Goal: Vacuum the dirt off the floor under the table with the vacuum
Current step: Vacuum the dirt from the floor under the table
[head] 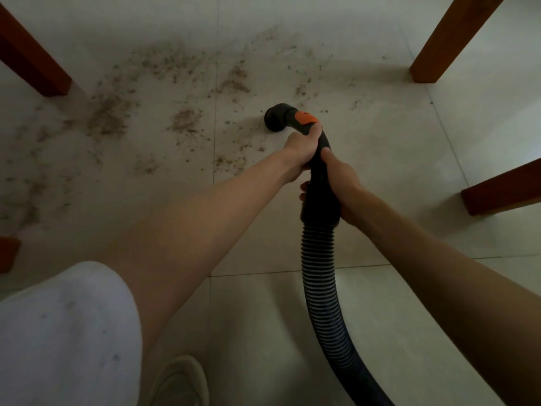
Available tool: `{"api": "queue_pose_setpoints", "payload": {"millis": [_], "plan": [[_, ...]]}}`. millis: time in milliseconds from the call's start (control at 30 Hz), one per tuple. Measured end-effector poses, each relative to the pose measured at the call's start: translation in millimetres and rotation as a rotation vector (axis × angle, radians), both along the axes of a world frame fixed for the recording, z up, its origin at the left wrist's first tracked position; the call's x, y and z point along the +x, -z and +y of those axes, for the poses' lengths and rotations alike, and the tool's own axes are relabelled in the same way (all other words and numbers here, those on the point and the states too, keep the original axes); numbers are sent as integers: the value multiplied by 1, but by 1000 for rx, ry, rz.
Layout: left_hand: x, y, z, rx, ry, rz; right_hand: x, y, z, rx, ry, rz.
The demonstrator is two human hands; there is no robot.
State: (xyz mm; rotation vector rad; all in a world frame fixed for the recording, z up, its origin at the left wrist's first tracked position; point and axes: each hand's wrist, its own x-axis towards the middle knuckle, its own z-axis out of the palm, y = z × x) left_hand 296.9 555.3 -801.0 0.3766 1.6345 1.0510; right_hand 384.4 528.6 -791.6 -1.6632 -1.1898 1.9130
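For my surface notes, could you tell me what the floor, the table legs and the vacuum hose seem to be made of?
Floor: pale glazed tile, apparently, with thin grout lines and a faint sheen. Table legs: reddish-brown wood or wood-look finish, square-cut. Vacuum hose: black ribbed flexible plastic, likely, running into a smooth rigid handle.

My left hand (303,148) & right hand (341,183) both grip black plastic vacuum handle w/ orange button (317,171); round black nozzle (275,117) on pale tiled floor (380,171). Brown dirt scatter (181,121) at 10 o'clock, between brown wooden table legs (448,39). Ribbed black hose (322,276) runs toward 6 o'clock.
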Motion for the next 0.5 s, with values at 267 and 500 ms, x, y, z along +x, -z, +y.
{"api": "queue_pose_setpoints", "payload": {"millis": [267,500], "plan": [[9,1,-9,-11,27,3,8,-2,-16,-28,34,1],[36,5,-37,-29,89,-46,44,-11,-48,-68,-21,3]]}}
